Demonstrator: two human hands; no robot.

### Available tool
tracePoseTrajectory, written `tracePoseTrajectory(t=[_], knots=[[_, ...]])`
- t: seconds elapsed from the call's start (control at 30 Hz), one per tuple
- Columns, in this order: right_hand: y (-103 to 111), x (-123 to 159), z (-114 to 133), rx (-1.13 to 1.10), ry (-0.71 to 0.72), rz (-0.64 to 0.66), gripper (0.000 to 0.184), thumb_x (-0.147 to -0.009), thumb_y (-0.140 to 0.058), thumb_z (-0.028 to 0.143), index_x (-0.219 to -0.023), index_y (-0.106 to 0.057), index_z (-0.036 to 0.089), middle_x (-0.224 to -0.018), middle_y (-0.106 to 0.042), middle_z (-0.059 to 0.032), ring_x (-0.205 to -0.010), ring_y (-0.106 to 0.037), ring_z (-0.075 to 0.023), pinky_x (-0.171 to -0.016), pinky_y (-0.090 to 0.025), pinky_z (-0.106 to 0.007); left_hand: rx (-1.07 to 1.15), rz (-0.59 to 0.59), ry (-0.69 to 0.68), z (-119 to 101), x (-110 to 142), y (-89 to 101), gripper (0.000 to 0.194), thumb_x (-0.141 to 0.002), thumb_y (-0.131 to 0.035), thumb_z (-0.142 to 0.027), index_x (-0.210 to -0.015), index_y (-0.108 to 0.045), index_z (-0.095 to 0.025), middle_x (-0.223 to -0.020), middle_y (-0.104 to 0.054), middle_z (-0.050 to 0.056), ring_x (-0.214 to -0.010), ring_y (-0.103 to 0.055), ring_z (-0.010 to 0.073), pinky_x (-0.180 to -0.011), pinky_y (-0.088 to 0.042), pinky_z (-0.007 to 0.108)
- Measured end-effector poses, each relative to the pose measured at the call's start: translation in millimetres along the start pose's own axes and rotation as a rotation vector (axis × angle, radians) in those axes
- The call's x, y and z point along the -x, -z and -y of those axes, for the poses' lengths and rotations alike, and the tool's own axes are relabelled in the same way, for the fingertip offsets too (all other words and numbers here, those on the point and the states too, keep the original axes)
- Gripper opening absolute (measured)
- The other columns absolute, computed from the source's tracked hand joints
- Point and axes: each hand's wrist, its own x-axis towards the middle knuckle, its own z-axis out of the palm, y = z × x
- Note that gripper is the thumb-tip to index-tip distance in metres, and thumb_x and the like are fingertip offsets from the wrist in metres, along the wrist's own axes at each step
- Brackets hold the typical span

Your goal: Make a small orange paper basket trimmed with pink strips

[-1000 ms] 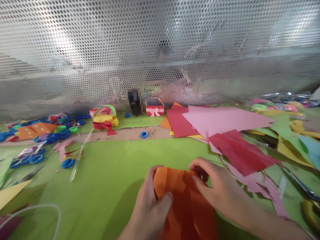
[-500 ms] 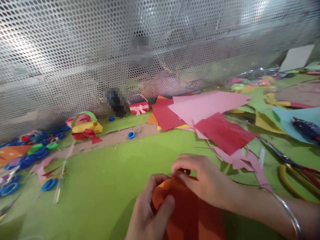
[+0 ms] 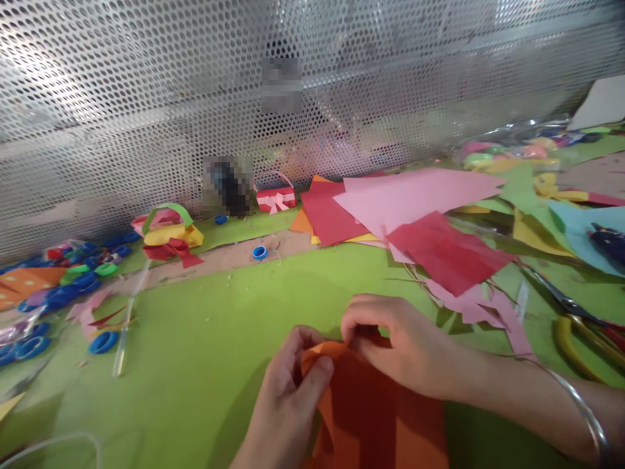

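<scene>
An orange sheet of paper (image 3: 375, 417), partly folded, lies on the green mat (image 3: 195, 339) at the bottom centre. My left hand (image 3: 288, 397) pinches its upper left corner between thumb and fingers. My right hand (image 3: 405, 345) is curled over the paper's top edge, fingertips pressed down on the fold. A thin metal bangle (image 3: 581, 410) circles my right wrist.
Pink and red paper sheets (image 3: 415, 215) lie spread behind my hands. Yellow-handled scissors (image 3: 576, 319) rest at the right. Two small paper baskets (image 3: 170, 231) (image 3: 276, 195) stand by the perforated metal wall (image 3: 146, 98). Blue rings (image 3: 58, 286) and scraps litter the left side.
The view has shifted and tilted slightly. My left thumb has moved up to pinch the paper's corner, and my right hand has stayed on the top fold.
</scene>
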Motion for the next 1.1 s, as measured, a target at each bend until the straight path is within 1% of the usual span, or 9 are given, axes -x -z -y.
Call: tracePoseTrajectory(t=[0.17,0.33,0.43,0.53,0.7,0.8,0.97,1.03,1.1], knots=[[4,1,1,-0.057,-0.002,0.038,0.031,-0.071,-0.046,-0.005,-0.068,-0.065,0.020,-0.075,-0.059,0.0019,-0.069,-0.057,-0.0103,-0.061,-0.041,-0.023,0.102,0.196,0.048,0,1,3.6,0.036,-0.071,-0.076,-0.045,-0.090,-0.060,-0.018,-0.085,-0.062,0.002,-0.075,-0.055,0.0137,-0.068,-0.043,0.024],[4,2,0,-0.018,0.007,0.043,0.035,-0.066,-0.045,-0.009,-0.068,-0.064,0.020,-0.077,-0.060,0.0022,-0.070,-0.058,-0.0106,-0.061,-0.042,-0.022,0.239,0.184,0.113,-2,0,3.9,0.035,-0.078,-0.069,-0.050,-0.087,-0.064,-0.016,-0.085,-0.064,0.004,-0.079,-0.058,0.0150,-0.071,-0.043,0.024],[4,3,-2,0.005,0.079,0.028,0.031,-0.070,-0.047,-0.006,-0.071,-0.063,0.020,-0.081,-0.062,0.0012,-0.072,-0.059,-0.0107,-0.062,-0.044,-0.021,0.277,0.141,0.174,-2,-3,3.8,0.022,-0.084,-0.065,-0.037,-0.090,-0.066,-0.016,-0.091,-0.066,0.005,-0.082,-0.060,0.0149,-0.072,-0.044,0.023],[5,4,-3,0.023,0.181,-0.003,0.029,-0.075,-0.048,-0.003,-0.074,-0.064,0.021,-0.086,-0.062,-0.0004,-0.074,-0.061,-0.0105,-0.064,-0.045,-0.020,0.292,0.168,0.223,0,-5,4.5,0.018,-0.078,-0.070,-0.021,-0.096,-0.068,-0.017,-0.092,-0.068,0.004,-0.083,-0.062,0.0142,-0.077,-0.044,0.023],[7,8,-3,0.036,0.265,-0.059,0.026,-0.074,-0.055,0.000,-0.086,-0.061,0.022,-0.091,-0.064,-0.0011,-0.079,-0.062,-0.0123,-0.068,-0.048,-0.021,0.285,0.411,0.219,3,-2,5.1,0.030,-0.082,-0.068,-0.038,-0.101,-0.070,-0.014,-0.082,-0.069,0.006,-0.077,-0.065,0.0164,-0.078,-0.045,0.026],[7,10,-4,0.072,0.260,-0.091,0.033,-0.072,-0.057,0.001,-0.096,-0.058,0.024,-0.093,-0.066,-0.0007,-0.084,-0.063,-0.0143,-0.071,-0.049,-0.022,0.224,0.466,0.159,3,0,5.2,0.034,-0.085,-0.064,-0.044,-0.103,-0.071,-0.016,-0.082,-0.069,0.005,-0.076,-0.064,0.0154,-0.075,-0.044,0.025],[6,11,-6,0.085,0.254,-0.171,0.030,-0.074,-0.054,0.001,-0.090,-0.056,0.026,-0.090,-0.066,0.0017,-0.081,-0.063,-0.0133,-0.068,-0.050,-0.020,0.218,0.604,0.149,6,-2,8.9,0.050,-0.074,-0.073,-0.050,-0.110,-0.066,-0.017,-0.088,-0.065,0.004,-0.078,-0.059,0.0151,-0.073,-0.041,0.024],[5,10,-5,0.084,0.263,-0.207,0.028,-0.074,-0.054,0.002,-0.088,-0.057,0.026,-0.089,-0.066,0.0012,-0.080,-0.064,-0.0135,-0.067,-0.051,-0.020,0.213,0.604,0.145,8,-3,8.6,0.053,-0.069,-0.076,-0.050,-0.108,-0.065,-0.016,-0.087,-0.062,0.003,-0.075,-0.054,0.0132,-0.068,-0.038,0.022],[3,9,-4,0.091,0.281,-0.212,0.025,-0.075,-0.055,0.003,-0.085,-0.058,0.025,-0.087,-0.067,0.0006,-0.078,-0.065,-0.0136,-0.066,-0.052,-0.020,0.167,0.528,0.132,10,-3,6.3,0.046,-0.069,-0.075,-0.050,-0.100,-0.067,-0.016,-0.081,-0.059,0.001,-0.071,-0.050,0.0117,-0.065,-0.036,0.022]])
